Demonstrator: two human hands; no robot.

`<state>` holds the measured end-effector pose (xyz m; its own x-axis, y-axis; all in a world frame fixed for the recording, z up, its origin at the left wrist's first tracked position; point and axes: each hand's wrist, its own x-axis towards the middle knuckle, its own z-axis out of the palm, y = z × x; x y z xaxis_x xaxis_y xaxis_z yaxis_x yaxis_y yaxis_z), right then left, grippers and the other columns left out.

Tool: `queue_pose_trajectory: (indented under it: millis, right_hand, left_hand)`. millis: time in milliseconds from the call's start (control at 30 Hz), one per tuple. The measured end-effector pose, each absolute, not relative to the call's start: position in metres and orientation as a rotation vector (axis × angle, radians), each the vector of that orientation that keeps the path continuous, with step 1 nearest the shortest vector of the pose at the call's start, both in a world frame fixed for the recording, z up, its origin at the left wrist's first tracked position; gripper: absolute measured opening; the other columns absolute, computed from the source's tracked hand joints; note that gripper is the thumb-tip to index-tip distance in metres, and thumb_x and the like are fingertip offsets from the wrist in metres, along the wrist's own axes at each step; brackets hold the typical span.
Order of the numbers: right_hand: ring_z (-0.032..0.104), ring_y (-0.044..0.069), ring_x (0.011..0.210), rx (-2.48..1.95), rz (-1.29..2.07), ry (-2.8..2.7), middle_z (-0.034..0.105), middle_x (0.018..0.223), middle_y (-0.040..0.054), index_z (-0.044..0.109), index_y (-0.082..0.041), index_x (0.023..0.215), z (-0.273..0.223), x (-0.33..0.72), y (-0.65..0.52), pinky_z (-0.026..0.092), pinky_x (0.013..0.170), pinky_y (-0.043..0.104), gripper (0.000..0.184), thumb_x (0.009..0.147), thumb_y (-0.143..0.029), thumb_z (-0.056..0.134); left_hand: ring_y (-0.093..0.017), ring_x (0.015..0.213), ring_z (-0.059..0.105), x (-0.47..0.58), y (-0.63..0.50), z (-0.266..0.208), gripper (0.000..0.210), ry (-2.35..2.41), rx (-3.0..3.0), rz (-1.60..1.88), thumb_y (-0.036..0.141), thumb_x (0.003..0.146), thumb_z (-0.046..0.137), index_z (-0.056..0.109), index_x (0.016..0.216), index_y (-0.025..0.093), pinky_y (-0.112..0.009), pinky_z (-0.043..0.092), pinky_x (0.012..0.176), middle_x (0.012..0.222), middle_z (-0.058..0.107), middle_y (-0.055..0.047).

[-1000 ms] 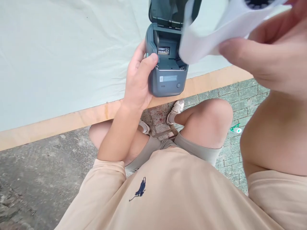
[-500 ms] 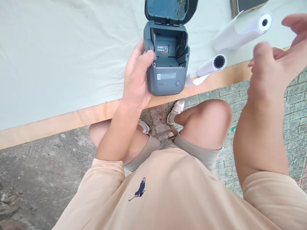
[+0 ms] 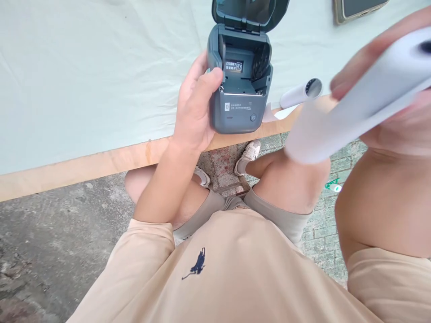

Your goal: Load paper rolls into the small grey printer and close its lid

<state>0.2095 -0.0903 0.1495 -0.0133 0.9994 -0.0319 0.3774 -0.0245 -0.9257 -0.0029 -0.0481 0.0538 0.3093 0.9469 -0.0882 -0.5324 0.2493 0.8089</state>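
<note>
Dark slate plastic: one portable printer (image 3: 239,83), hinged lid (image 3: 251,13) raised toward twelve o'clock, compartment exposed, printed label (image 3: 234,66) inside, power button (image 3: 253,117) on the front. Location: above the table's near edge; whether its base touches the table cannot be told. Clock positions below are taken from this printer.

Left hand (image 3: 195,103), at eight o'clock: wrapped around the printer's side, thumb pressed on the compartment's rim.

Right hand (image 3: 400,134), at three o'clock, well apart, blurred: clasped about a large white paper roll (image 3: 357,110), dark-cored, tilted, its loose end hanging lower left; exact fingertip placement cannot be told.

Small white paper roll (image 3: 298,95), also at three o'clock, nearer: lying by the table edge, dark end outward, loose tail beside the printer.

Phone-like device (image 3: 362,6), at two o'clock: dark face, cut off by the frame.

Table (image 3: 101,80): pale cloth covering, wooden edging (image 3: 84,168).
</note>
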Motion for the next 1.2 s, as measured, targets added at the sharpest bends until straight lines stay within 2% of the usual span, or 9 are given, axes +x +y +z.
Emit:
queue_pose_trajectory:
  millis: [100, 233, 367, 500, 667, 800, 900, 1033, 1200]
  right_hand:
    - [0.058, 0.014, 0.078, -1.453, 0.960, -2.036, 0.067, 0.092, -0.0020, 0.069, -0.026, 0.103, 0.163, 0.177, -0.074, 0.047, 0.073, 0.034, 0.036, 0.074, -0.048, 0.071]
    - [0.062, 0.020, 0.088, -1.809, 0.472, -2.390, 0.067, 0.099, -0.0002, 0.062, -0.020, 0.111, 0.162, 0.149, -0.044, 0.045, 0.093, 0.043, 0.043, 0.075, -0.044, 0.067]
    - [0.058, 0.032, 0.110, -1.938, 0.289, -2.566, 0.062, 0.112, 0.0016, 0.057, -0.024, 0.117, 0.160, 0.140, -0.031, 0.040, 0.097, 0.053, 0.042, 0.080, -0.042, 0.060]
    - [0.061, 0.028, 0.102, -1.712, 0.293, -2.561, 0.063, 0.110, 0.0048, 0.058, -0.018, 0.119, 0.157, 0.146, -0.036, 0.044, 0.091, 0.046, 0.047, 0.081, -0.046, 0.058]
    - [0.060, 0.023, 0.096, -1.412, 0.214, -2.532, 0.063, 0.107, 0.0080, 0.064, -0.018, 0.106, 0.150, 0.157, -0.054, 0.044, 0.077, 0.037, 0.036, 0.089, -0.045, 0.048]
    - [0.058, 0.023, 0.105, -1.489, 0.159, -2.516, 0.057, 0.123, 0.0065, 0.059, -0.020, 0.117, 0.148, 0.152, -0.053, 0.042, 0.076, 0.034, 0.036, 0.086, -0.034, 0.050]
    - [0.059, 0.026, 0.101, -1.709, 0.167, -2.610, 0.062, 0.111, 0.0060, 0.055, -0.021, 0.121, 0.149, 0.144, -0.043, 0.037, 0.071, 0.036, 0.043, 0.081, -0.033, 0.051]
    - [0.061, 0.029, 0.100, -1.952, 0.158, -2.674, 0.065, 0.106, 0.0052, 0.056, -0.025, 0.114, 0.150, 0.137, -0.035, 0.028, 0.063, 0.035, 0.037, 0.078, -0.034, 0.049]
    - [0.061, 0.034, 0.103, -2.002, 0.138, -2.670, 0.064, 0.103, 0.0067, 0.059, -0.026, 0.113, 0.158, 0.135, -0.036, 0.040, 0.069, 0.040, 0.038, 0.077, -0.034, 0.047]
  left_hand:
    - [-0.026, 0.104, 0.062, -0.004, -0.048, 0.052, 0.018, 0.570, 0.764, 1.126, 0.037, 0.082, 0.062, 0.063, 0.099, 0.031, -0.040, 0.055, 0.087, 0.098, 0.068, 0.001]
    - [-0.020, 0.089, 0.063, -0.005, -0.050, 0.054, 0.013, 0.600, 0.717, 1.156, 0.032, 0.086, 0.061, 0.064, 0.097, 0.030, -0.033, 0.054, 0.074, 0.093, 0.066, 0.000]
    - [-0.021, 0.097, 0.063, -0.004, -0.051, 0.054, 0.014, 0.623, 0.693, 1.141, 0.034, 0.086, 0.059, 0.062, 0.099, 0.029, -0.031, 0.054, 0.077, 0.101, 0.065, -0.001]
    - [-0.023, 0.098, 0.065, -0.005, -0.051, 0.054, 0.014, 0.638, 0.664, 1.114, 0.038, 0.086, 0.057, 0.062, 0.098, 0.031, -0.033, 0.055, 0.077, 0.102, 0.065, -0.001]
    - [-0.025, 0.100, 0.065, -0.005, -0.050, 0.057, 0.014, 0.634, 0.632, 1.126, 0.038, 0.089, 0.052, 0.061, 0.093, 0.028, -0.034, 0.055, 0.081, 0.097, 0.065, -0.002]
    - [-0.025, 0.107, 0.064, -0.006, -0.051, 0.056, 0.014, 0.599, 0.651, 1.129, 0.036, 0.088, 0.056, 0.061, 0.097, 0.028, -0.033, 0.055, 0.084, 0.101, 0.066, -0.002]
    - [-0.024, 0.105, 0.065, -0.006, -0.053, 0.055, 0.013, 0.612, 0.651, 1.140, 0.034, 0.087, 0.058, 0.062, 0.099, 0.029, -0.032, 0.055, 0.083, 0.099, 0.066, -0.001]
    - [-0.024, 0.099, 0.067, -0.007, -0.054, 0.057, 0.017, 0.644, 0.691, 1.110, 0.035, 0.088, 0.059, 0.062, 0.103, 0.029, -0.031, 0.054, 0.077, 0.104, 0.067, -0.001]
    - [-0.025, 0.111, 0.065, -0.007, -0.056, 0.060, 0.018, 0.630, 0.702, 1.122, 0.025, 0.093, 0.050, 0.058, 0.109, 0.021, -0.036, 0.054, 0.092, 0.100, 0.065, 0.001]
